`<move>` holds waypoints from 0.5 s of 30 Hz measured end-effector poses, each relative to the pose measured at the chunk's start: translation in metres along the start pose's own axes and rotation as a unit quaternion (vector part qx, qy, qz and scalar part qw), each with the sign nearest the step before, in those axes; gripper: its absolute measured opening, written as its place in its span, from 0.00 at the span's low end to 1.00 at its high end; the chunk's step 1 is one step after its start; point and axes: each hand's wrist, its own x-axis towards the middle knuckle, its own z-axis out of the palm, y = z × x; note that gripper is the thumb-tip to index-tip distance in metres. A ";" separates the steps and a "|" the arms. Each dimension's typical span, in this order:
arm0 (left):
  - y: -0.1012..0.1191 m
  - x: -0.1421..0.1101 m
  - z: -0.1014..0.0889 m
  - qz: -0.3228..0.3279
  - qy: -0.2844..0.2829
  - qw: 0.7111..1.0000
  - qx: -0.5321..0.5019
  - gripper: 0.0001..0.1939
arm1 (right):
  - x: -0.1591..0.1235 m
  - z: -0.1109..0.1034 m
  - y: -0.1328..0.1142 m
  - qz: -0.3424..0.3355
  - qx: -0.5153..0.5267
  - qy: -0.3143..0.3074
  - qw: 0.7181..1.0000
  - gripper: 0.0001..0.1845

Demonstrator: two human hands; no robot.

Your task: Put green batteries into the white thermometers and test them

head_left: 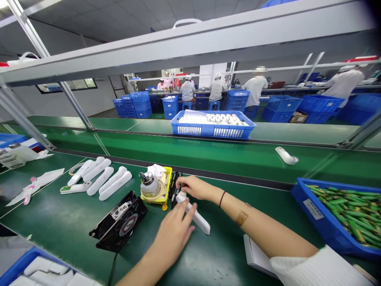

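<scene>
A long white plastic housing (200, 220) lies slantwise on the green bench in front of me. My left hand (174, 228) is over its near side, fingers stretched out and apart, the fingertips at the housing's upper part. Beyond its far end my right hand (192, 186) has thumb and fingers bent together in a pinch, beside some thin black tools (174, 188); what it grips is too small to make out. Just left stands a yellow basket (169, 180) holding a pump-top bottle (150, 184) and a white cloth (156, 170).
Several white housings (99, 180) lie at left, behind a black fan-like device (119, 222) with a cable. A blue bin (309, 202) of green parts stands right, near a white box (257, 254). Across the belt (143, 147) sits a blue crate (193, 130); a metal shelf (149, 51) hangs overhead.
</scene>
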 end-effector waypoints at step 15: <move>0.029 -0.003 0.003 -0.010 -0.182 0.965 -0.188 0.22 | -0.020 -0.014 0.023 0.113 -0.120 -0.026 0.986 0.07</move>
